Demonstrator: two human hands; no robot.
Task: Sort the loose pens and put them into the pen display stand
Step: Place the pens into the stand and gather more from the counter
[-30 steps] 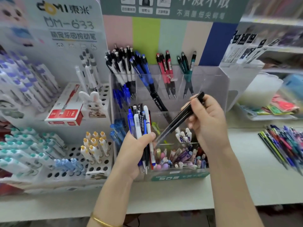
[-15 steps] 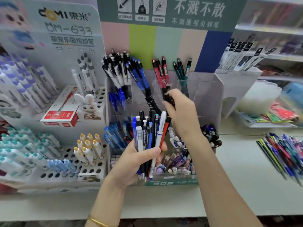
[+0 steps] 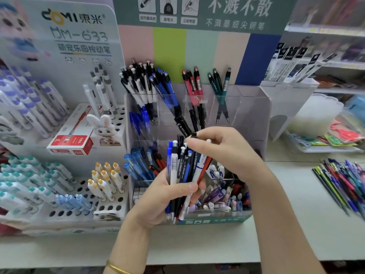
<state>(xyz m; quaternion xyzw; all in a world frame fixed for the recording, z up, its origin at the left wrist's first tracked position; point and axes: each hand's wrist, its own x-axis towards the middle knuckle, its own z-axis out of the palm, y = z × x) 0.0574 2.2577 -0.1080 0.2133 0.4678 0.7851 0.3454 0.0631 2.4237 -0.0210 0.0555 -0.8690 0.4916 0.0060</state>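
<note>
The left hand [image 3: 167, 194] grips a fanned bundle of blue, white, black and orange plastic pens [image 3: 183, 167] before the clear acrylic stand [image 3: 250, 107]; the right hand [image 3: 227, 151] pinches one top. Pulling it might drag neighbours loose.

FREE: counter [image 3: 296, 194] between display stand [image 3: 256, 115] and loose pens [image 3: 339, 180] | BLOCKED: stand's left rear compartments, upright pens [image 3: 146, 84]

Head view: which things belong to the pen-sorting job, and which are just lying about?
Job: pen bundle in left hand; right hand at its tops; clear display stand; loose pens on counter.
Lying about: red pen box; rabbit figure; white tub.
</note>
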